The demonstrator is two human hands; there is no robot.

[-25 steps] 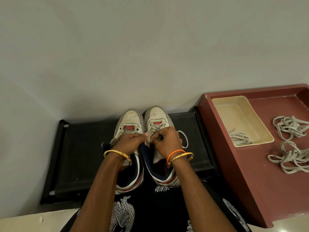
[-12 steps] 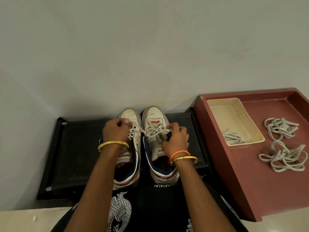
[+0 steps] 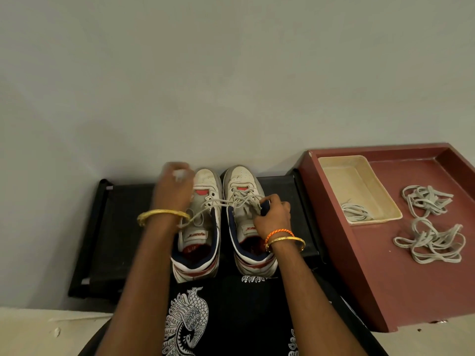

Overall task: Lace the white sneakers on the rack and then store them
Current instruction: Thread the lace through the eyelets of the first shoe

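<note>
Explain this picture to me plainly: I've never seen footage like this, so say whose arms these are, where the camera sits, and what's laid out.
There is no machine: a person wears one camera on the head, looking down at their own arms. Two white sneakers stand on a black rack against the wall. The left hand, blurred, pulls a lace leftward; its grip can't be judged. The right hand holds the right sneaker's collar. Beside it, a maroon tray holds a cream tub and spare lace bundles.

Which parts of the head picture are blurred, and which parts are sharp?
Head view: the left hand is smeared by motion blur, so its grip is unclear; the right hand, both sneakers and the loose laces look sharp; wide-angle lens bends the tray edges.
</note>
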